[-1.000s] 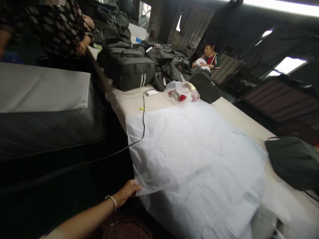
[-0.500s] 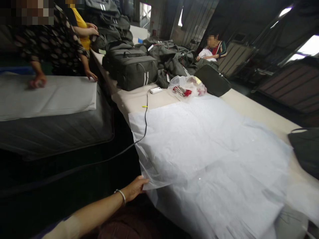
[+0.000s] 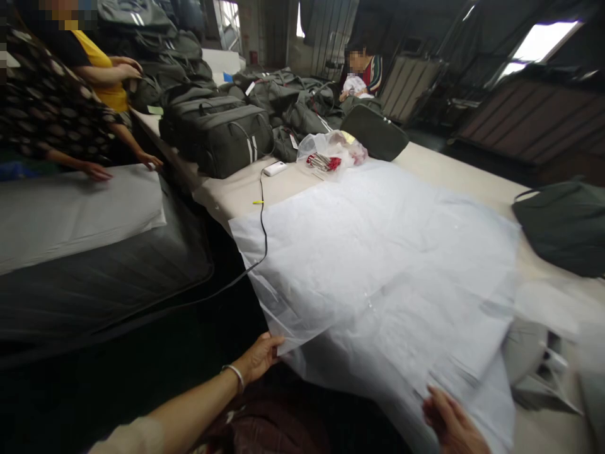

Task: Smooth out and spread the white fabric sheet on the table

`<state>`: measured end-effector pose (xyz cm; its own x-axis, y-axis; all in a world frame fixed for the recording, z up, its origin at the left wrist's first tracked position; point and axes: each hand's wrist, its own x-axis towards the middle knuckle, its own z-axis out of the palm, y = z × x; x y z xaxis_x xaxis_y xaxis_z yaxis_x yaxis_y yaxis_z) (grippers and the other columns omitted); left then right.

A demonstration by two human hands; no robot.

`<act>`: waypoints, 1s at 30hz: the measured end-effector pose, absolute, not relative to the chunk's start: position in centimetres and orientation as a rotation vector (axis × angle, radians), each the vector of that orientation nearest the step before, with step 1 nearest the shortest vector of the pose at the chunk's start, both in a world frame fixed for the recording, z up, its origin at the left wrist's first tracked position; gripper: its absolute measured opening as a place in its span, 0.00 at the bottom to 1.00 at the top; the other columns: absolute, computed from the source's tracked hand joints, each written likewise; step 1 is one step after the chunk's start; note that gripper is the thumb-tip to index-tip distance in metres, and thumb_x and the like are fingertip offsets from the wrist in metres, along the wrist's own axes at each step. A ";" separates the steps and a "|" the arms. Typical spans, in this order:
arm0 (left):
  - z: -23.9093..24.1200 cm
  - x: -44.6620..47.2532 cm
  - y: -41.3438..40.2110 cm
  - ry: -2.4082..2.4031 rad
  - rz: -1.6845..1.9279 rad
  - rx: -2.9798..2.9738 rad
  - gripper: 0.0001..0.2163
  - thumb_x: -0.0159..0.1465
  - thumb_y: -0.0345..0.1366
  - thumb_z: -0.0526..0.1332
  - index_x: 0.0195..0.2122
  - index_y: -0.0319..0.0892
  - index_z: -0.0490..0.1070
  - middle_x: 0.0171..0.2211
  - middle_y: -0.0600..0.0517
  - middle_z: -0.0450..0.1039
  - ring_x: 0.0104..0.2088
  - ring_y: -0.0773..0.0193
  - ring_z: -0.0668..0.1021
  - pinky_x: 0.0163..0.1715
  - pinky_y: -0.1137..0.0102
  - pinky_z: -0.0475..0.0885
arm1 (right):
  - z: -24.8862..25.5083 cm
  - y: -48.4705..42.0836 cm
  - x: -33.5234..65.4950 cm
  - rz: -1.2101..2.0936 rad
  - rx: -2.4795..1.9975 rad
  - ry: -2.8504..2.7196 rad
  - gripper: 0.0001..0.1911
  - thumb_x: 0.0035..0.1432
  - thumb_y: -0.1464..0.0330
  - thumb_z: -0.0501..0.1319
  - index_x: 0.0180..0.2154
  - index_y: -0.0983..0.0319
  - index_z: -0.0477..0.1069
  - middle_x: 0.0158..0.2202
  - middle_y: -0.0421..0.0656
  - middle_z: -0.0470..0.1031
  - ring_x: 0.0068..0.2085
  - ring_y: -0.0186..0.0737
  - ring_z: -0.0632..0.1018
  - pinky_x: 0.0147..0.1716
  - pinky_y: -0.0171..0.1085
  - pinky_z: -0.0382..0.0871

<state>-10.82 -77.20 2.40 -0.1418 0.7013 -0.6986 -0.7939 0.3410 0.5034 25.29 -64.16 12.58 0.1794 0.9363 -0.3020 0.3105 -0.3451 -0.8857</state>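
A large, thin white sheet (image 3: 378, 239), partly see-through and creased, is spread over the table, its near edge hanging toward me. My left hand (image 3: 262, 356), with a bangle at the wrist, pinches the sheet's near left corner between thumb and fingers. Low on the right, my right hand (image 3: 451, 419) is over the near part of the sheet, smeared by motion. Whether its fingers grip the sheet I cannot tell. A dark cord (image 3: 265, 233) lies across the sheet's left corner and runs off the table, ending at a small white device (image 3: 275, 168).
Dark grey bags (image 3: 231, 135) are piled at the back, another bag (image 3: 564, 227) at right. A clear plastic bag (image 3: 331, 154) holds red-and-silver pieces. Co-workers stand left by a paper-topped stack (image 3: 85, 202); one person (image 3: 366, 75) is at the back.
My right hand has come into view at the lower right. My left hand keeps its pinch on the sheet's corner. The view has swung to the right.
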 end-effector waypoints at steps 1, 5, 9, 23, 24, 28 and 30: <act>2.4 -10.8 -77.2 1.109 1.299 -0.090 0.21 0.45 0.35 0.74 0.40 0.39 0.72 0.32 0.49 0.80 0.33 0.57 0.81 0.36 0.64 0.75 | 12.3 -64.9 22.6 1.241 -1.751 -1.177 0.30 0.40 0.42 0.69 0.33 0.61 0.75 0.28 0.42 0.75 0.28 0.42 0.76 0.28 0.39 0.73; 2.9 -10.9 -77.2 1.070 1.289 -0.034 0.21 0.46 0.36 0.73 0.40 0.39 0.72 0.33 0.49 0.80 0.34 0.56 0.81 0.36 0.65 0.74 | 12.5 -67.8 11.3 1.792 -1.400 -1.406 0.23 0.48 0.48 0.67 0.30 0.62 0.74 0.22 0.39 0.73 0.24 0.34 0.71 0.27 0.34 0.66; 2.9 -11.2 -77.8 1.023 1.309 0.017 0.19 0.45 0.35 0.73 0.38 0.39 0.74 0.32 0.48 0.80 0.34 0.56 0.80 0.36 0.66 0.73 | 13.2 -69.7 4.6 1.951 -1.267 -1.519 0.23 0.47 0.49 0.68 0.26 0.63 0.72 0.20 0.39 0.73 0.21 0.31 0.67 0.23 0.32 0.61; 1.7 -11.5 -78.2 0.845 1.404 0.046 0.08 0.51 0.32 0.69 0.30 0.36 0.74 0.22 0.53 0.74 0.24 0.63 0.76 0.29 0.67 0.72 | 7.6 -71.1 0.3 1.886 -1.554 -1.660 0.24 0.41 0.47 0.65 0.21 0.62 0.68 0.16 0.39 0.70 0.16 0.30 0.65 0.16 0.31 0.54; 1.6 -11.4 -78.2 0.845 1.398 0.046 0.07 0.54 0.33 0.69 0.30 0.37 0.73 0.22 0.54 0.73 0.24 0.65 0.76 0.29 0.68 0.72 | 7.1 -71.1 0.3 1.865 -1.591 -1.661 0.24 0.40 0.47 0.65 0.21 0.62 0.68 0.15 0.39 0.69 0.16 0.30 0.65 0.15 0.31 0.54; 1.4 -11.1 -78.0 0.841 1.343 0.039 0.12 0.64 0.41 0.63 0.28 0.38 0.70 0.23 0.57 0.71 0.24 0.68 0.74 0.28 0.70 0.73 | 5.4 -71.1 0.8 1.794 -1.727 -1.666 0.20 0.42 0.51 0.65 0.20 0.62 0.67 0.15 0.39 0.70 0.16 0.31 0.66 0.14 0.30 0.53; 1.5 -11.0 -77.9 0.837 1.319 0.030 0.14 0.66 0.43 0.61 0.28 0.38 0.70 0.24 0.56 0.71 0.24 0.68 0.75 0.29 0.69 0.73 | 4.9 -71.2 1.0 1.766 -1.781 -1.672 0.18 0.43 0.53 0.65 0.21 0.62 0.68 0.16 0.39 0.70 0.17 0.32 0.68 0.13 0.30 0.54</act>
<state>-10.99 -77.90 1.50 0.0089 0.8543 -0.5196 -0.8338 0.2932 0.4677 1.02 -71.20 4.91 -0.2966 0.7271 -0.6192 0.5783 -0.3792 -0.7223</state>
